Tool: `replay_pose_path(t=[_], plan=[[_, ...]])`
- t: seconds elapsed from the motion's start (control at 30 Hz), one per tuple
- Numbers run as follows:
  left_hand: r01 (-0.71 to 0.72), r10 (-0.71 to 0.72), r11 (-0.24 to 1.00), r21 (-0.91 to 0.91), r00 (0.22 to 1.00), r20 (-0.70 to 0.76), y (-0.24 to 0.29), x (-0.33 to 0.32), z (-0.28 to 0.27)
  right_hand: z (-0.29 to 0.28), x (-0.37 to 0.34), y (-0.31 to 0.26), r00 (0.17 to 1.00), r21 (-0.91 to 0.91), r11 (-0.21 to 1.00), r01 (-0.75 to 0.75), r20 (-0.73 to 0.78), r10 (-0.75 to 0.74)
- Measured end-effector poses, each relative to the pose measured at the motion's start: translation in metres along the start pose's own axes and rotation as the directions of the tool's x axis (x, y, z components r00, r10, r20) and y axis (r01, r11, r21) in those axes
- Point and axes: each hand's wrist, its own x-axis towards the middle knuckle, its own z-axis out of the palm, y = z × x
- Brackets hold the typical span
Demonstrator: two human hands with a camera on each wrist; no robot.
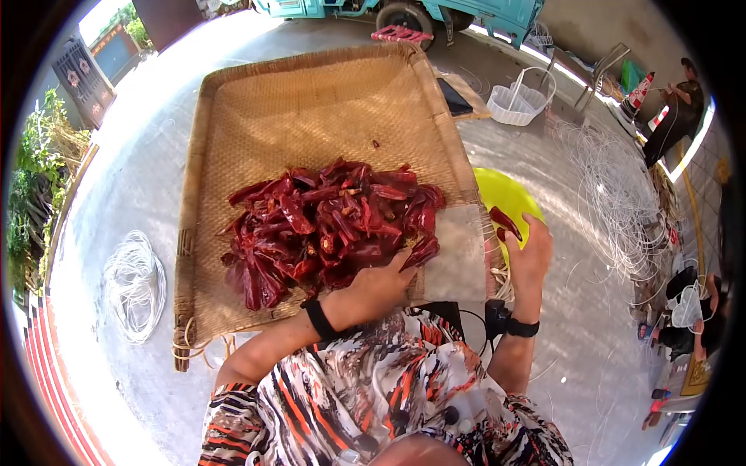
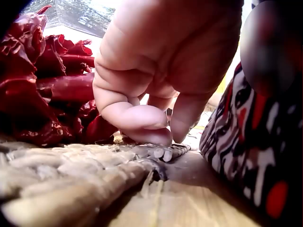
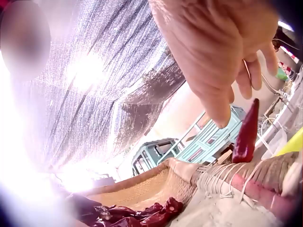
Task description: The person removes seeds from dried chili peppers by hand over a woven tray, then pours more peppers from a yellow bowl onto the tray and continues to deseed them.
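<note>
A heap of dried red chili peppers [image 1: 334,221] lies on a woven tray [image 1: 311,93] in front of the person. The left hand [image 1: 373,291] is at the heap's near right edge, its index finger reaching a pepper [image 1: 423,252]. In the left wrist view, that hand's other fingers [image 2: 137,116] bend down to the tray's weave; I cannot tell whether they grip anything. Past the tray's right rim, the right hand [image 1: 530,252] is over a yellow basin [image 1: 517,190], fingers loosely spread. One chili pepper [image 3: 247,135] shows apart from its fingers, above the rim in the right wrist view.
A white basket [image 1: 517,105] stands beyond the tray's right corner, near a dark flat object [image 1: 454,97]. Loose white strapping [image 1: 625,190] spreads at right, and a coil [image 1: 135,287] lies at left. A turquoise vehicle [image 1: 482,15] is at the back. Other people [image 1: 680,113] are at far right.
</note>
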Motion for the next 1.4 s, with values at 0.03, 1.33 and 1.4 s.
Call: replay_pose_path(t=[0.03,1.33,1.4], plan=[[0.005,-0.006,0.999,-0.031,0.999,-0.037,-0.002,0.001,0.003,0.0,0.002,-0.004,0.988,0.183,0.98,-0.078,0.143,0.052],[-0.144,0.1,0.99,0.001,0.678,-0.728,-0.009,-0.003,-0.034,0.01,-0.026,-0.116,0.861,0.828,0.528,-0.19,0.399,-0.316],[-0.1,-0.003,0.989,-0.111,0.732,-0.682,-0.01,-0.005,-0.033,0.014,-0.028,-0.113,0.839,0.818,0.481,-0.315,0.477,-0.262]])
